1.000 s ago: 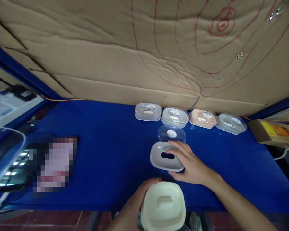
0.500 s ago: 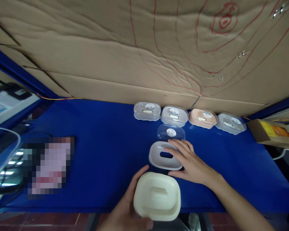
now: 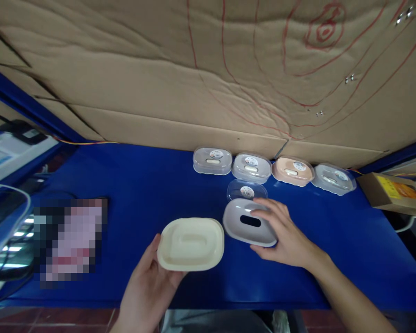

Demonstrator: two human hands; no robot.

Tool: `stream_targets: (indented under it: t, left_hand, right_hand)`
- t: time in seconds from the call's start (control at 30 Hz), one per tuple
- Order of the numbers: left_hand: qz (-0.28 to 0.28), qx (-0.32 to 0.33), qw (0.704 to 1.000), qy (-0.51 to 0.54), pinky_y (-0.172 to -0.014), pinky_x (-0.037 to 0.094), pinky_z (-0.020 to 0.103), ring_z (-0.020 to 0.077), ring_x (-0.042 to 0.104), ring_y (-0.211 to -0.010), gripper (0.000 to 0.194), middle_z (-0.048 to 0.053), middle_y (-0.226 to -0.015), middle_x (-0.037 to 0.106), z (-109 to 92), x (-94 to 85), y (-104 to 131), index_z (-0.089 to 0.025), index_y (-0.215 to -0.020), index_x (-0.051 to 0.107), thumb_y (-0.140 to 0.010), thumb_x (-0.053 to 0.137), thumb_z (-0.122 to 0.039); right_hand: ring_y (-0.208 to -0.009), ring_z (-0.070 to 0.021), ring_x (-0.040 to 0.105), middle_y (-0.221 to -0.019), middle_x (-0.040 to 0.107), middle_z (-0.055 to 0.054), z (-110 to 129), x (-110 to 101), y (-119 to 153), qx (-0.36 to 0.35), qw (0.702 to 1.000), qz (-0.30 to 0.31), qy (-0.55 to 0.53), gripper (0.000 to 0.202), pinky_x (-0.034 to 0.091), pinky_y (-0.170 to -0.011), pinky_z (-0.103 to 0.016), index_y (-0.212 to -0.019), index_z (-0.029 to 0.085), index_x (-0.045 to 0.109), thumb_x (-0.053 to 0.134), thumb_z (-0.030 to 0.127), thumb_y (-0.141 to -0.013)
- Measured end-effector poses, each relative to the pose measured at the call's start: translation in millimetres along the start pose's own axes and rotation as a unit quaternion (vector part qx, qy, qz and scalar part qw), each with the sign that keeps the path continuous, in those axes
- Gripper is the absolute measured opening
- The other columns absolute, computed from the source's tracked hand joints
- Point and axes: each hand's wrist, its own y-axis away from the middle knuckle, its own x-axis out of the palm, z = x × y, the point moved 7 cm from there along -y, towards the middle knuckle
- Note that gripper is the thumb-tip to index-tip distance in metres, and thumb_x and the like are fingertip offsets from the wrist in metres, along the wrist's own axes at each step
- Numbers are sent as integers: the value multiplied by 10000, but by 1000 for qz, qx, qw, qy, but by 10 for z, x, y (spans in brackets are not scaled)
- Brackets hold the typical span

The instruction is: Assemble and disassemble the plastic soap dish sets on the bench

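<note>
My left hand (image 3: 150,282) holds a cream soap dish tray (image 3: 192,243) by its left and lower edge, above the table. The tray is a rounded oblong with a raised bar in its floor. In my right hand (image 3: 284,233) is a pale grey soap dish insert (image 3: 235,231) with an oval slot through its middle, gripped at its right end and slightly tilted. The two pieces are side by side, close together. Just behind the grey insert lies a clear lid (image 3: 234,188) with a round label, partly hidden by the insert and my fingers.
Along the back stand lidded soap boxes: one pale grey (image 3: 212,161), a second grey (image 3: 251,168), one peach (image 3: 293,171) and another grey (image 3: 333,179). A cardboard box (image 3: 390,194) is at the right edge. A pixelated object (image 3: 74,238) lies left on the blue table (image 3: 131,194).
My left hand has moved the cream tray up and to the left, away from the front edge. My right hand has shifted slightly right and lifted the grey insert into a tilt.
</note>
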Motion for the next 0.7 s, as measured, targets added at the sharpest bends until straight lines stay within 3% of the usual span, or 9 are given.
stream_targets:
  t: [0.1,0.17,0.23,0.33,0.47,0.6,0.7]
  left_hand:
    - [18,2,1000,-22,-944,678,521,344,773,-1202,388,121,-1301,794,-13,343,-93,-203,-1203,797,-1155,420,-282]
    - [48,-29,997,-61,-971,664,528,333,753,-1239,377,106,-1369,766,102,605,-163,-209,-1249,782,-1163,433,-322]
    - [78,-84,988,-104,-1005,646,467,302,736,-1253,409,100,-1389,756,290,831,-232,-197,-1316,758,-1158,462,-431]
    - [108,-133,973,-153,-920,642,350,246,763,-1111,462,102,-1293,792,518,1042,-331,-163,-1354,741,-1155,462,-473]
    - [84,-156,972,-154,-798,620,281,187,758,-899,428,67,-1056,822,611,1079,-417,-147,-1234,787,-1163,429,-370]
    - [51,-152,975,-152,-729,604,276,173,728,-823,384,47,-967,798,569,1001,-415,-155,-1184,787,-1123,441,-309]
    - [57,-155,973,-162,-681,588,269,165,694,-767,309,27,-912,765,567,939,-403,-177,-1190,773,-1042,531,-299]
  right_hand:
    - [-1458,-400,504,-1570,502,-169,15,-230,23,-3,996,-88,-17,678,465,-1153,-594,-1455,283,502,816,402,-866]
    - [-1470,-397,495,-1580,484,-173,69,-293,36,-22,991,-128,-30,703,469,-1158,-576,-1460,270,496,826,388,-850]
    - [-1473,-395,494,-1587,477,-180,148,-274,41,-50,988,-145,-34,716,464,-1169,-572,-1462,251,492,827,374,-842]
    - [-1490,-393,484,-1608,471,-186,240,-152,40,-73,988,-132,-21,701,451,-1190,-570,-1459,230,508,821,356,-845]
    - [-1514,-394,467,-1626,476,-199,276,-27,43,-74,991,-109,0,696,455,-1198,-564,-1458,208,526,830,348,-848]
    - [-1521,-389,461,-1627,484,-213,290,39,50,-74,993,-94,5,687,469,-1190,-555,-1452,189,539,833,375,-859]
    - [-1537,-381,431,-1644,463,-206,319,99,50,-78,994,-76,16,671,465,-1193,-547,-1460,190,542,818,395,-883]
